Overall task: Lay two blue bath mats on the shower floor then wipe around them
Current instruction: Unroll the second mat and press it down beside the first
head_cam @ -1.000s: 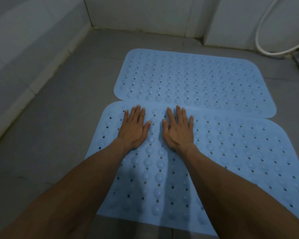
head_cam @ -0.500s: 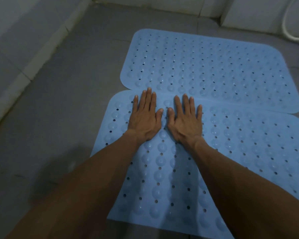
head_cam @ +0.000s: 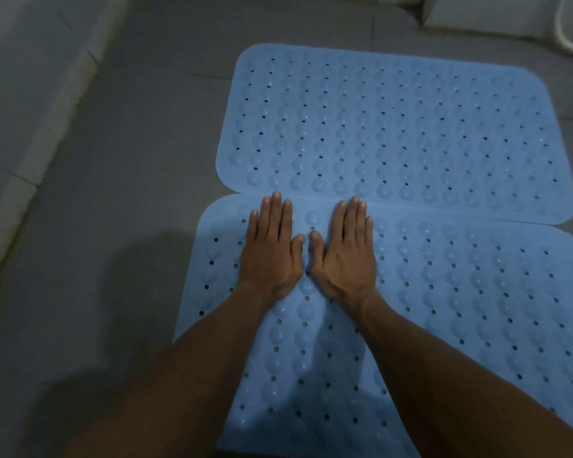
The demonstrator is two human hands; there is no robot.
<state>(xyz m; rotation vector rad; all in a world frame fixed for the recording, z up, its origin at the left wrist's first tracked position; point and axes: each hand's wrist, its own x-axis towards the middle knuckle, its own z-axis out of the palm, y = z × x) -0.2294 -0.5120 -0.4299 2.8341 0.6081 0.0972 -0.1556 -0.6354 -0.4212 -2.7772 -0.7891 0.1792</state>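
Two light blue bath mats with bumps and drain holes lie flat on the grey shower floor. The far mat (head_cam: 411, 127) sits beyond the near mat (head_cam: 477, 309), and their long edges meet or slightly overlap. My left hand (head_cam: 272, 249) and my right hand (head_cam: 344, 252) rest palm down, side by side, on the near mat's far left part. The fingers are extended and lie close together, with fingertips at the seam between the mats. Neither hand holds anything.
Bare grey floor tiles (head_cam: 119, 193) stretch to the left of the mats. A pale tiled wall base (head_cam: 30, 110) runs along the left. A white block (head_cam: 470, 11) and a white hose (head_cam: 566, 31) sit at the top right.
Both hands slid forward along the near mat toward the seam and came closer together. The view tilted down and nearer to the mats.
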